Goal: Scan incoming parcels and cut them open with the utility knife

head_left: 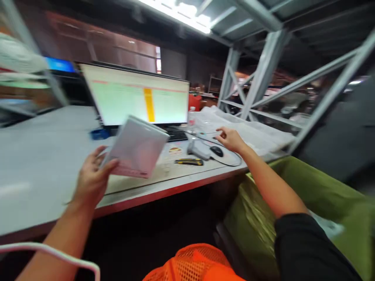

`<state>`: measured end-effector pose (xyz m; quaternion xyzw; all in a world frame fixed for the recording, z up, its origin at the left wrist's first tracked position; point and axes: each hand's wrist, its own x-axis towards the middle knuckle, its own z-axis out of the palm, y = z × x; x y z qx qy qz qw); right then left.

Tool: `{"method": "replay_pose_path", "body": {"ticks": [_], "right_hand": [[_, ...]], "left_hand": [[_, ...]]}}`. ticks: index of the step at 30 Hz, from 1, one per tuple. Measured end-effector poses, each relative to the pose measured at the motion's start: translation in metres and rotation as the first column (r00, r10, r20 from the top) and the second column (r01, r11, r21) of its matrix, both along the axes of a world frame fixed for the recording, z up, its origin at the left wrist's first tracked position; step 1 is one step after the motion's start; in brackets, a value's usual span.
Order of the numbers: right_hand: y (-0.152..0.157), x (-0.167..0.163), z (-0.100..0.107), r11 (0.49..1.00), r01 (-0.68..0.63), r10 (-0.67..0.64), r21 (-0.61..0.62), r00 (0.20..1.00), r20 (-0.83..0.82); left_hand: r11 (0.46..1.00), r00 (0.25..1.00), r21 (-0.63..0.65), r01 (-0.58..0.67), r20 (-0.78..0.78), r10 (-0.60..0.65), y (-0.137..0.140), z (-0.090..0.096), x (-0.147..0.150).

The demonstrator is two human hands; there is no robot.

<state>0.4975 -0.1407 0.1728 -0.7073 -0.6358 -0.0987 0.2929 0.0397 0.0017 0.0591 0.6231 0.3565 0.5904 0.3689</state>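
My left hand (pixel 92 175) grips a flat, pale box (pixel 140 148) by its left edge, thumb on the near face. The box is tilted in the air above the desk, and its lower part looks pinkish; motion blurs any print. Over the right part of the desk is my right hand (pixel 231 139), empty, with fingers bent and a gap between thumb and forefinger. Just below it lie a black mouse (pixel 216 151) and a white handheld scanner (pixel 199 150) with its cable. A yellow-and-black box cutter (pixel 190 161) rests nearer the front edge.
Behind the box stands a lit monitor (pixel 123 97), with a black keyboard (pixel 176 135) under it. A clear bottle (pixel 191 115) is beside the screen. Crumpled white plastic sheeting (pixel 252 130) covers the desk's right end. A large olive-green bin (pixel 322 179) stands at right, below my forearm.
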Motion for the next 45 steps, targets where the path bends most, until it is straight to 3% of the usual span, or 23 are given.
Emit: {"method": "replay_pose_path", "body": {"ticks": [2, 6, 10, 14, 19, 23, 25, 27, 30, 32, 34, 40, 43, 45], "right_hand": [[0.032, -0.013, -0.040, 0.989, -0.028, 0.027, -0.142, 1.000, -0.008], [0.082, -0.035, -0.096, 0.944, 0.061, -0.047, -0.324, 0.998, 0.049], [0.110, -0.049, -0.125, 0.885, 0.192, -0.148, -0.423, 0.980, 0.134], [0.123, -0.052, -0.140, 0.840, 0.242, -0.187, -0.485, 0.969, 0.159], [0.128, -0.054, -0.141, 0.825, 0.276, -0.206, -0.492, 0.959, 0.192], [0.105, -0.061, -0.125, 0.835, 0.222, -0.136, -0.504, 0.970, 0.201], [0.079, -0.068, -0.113, 0.856, 0.074, 0.004, -0.511, 0.989, 0.149], [0.047, -0.079, -0.102, 0.838, -0.184, 0.233, -0.515, 0.972, 0.032], [0.002, -0.105, -0.094, 0.707, -0.516, 0.525, -0.484, 0.841, -0.130], [-0.017, -0.124, -0.095, 0.654, -0.583, 0.605, -0.482, 0.786, -0.130], [-0.026, -0.139, -0.099, 0.642, -0.570, 0.622, -0.513, 0.778, -0.087], [-0.013, -0.141, -0.104, 0.678, -0.511, 0.590, -0.529, 0.807, -0.023], [0.012, -0.116, -0.107, 0.773, -0.460, 0.503, -0.436, 0.864, -0.019], [0.037, -0.093, -0.111, 0.850, -0.354, 0.380, -0.391, 0.925, -0.013]], "left_hand": [[0.996, 0.988, -0.079, -0.050, 0.143, 0.061, 0.009, -0.005, -0.022], [0.992, 0.990, 0.015, -0.123, 0.067, 0.122, 0.022, -0.015, -0.023], [0.983, 0.985, 0.082, -0.166, -0.029, 0.169, 0.023, -0.036, -0.018], [0.995, 0.988, -0.033, -0.094, -0.123, 0.089, 0.020, -0.057, -0.026], [0.970, 0.939, -0.234, -0.069, -0.343, -0.016, 0.012, -0.067, -0.036], [0.961, 0.892, -0.276, -0.023, -0.439, -0.105, 0.002, -0.063, -0.038], [0.960, 0.876, -0.281, 0.018, -0.458, -0.151, -0.003, -0.061, -0.038], [0.960, 0.857, -0.280, 0.018, -0.491, -0.160, -0.006, -0.061, -0.034], [0.969, 0.844, -0.247, 0.004, -0.519, -0.136, -0.007, -0.061, -0.025], [0.973, 0.850, -0.231, 0.017, -0.510, -0.136, -0.006, -0.062, -0.018], [0.974, 0.852, -0.226, 0.020, -0.505, -0.134, -0.005, -0.063, -0.013], [0.975, 0.867, -0.223, 0.016, -0.482, -0.125, -0.007, -0.064, -0.008], [0.973, 0.894, -0.225, 0.043, -0.426, -0.138, -0.008, -0.062, -0.011], [0.969, 0.925, -0.238, 0.074, -0.348, -0.156, -0.005, -0.058, -0.016]]}}
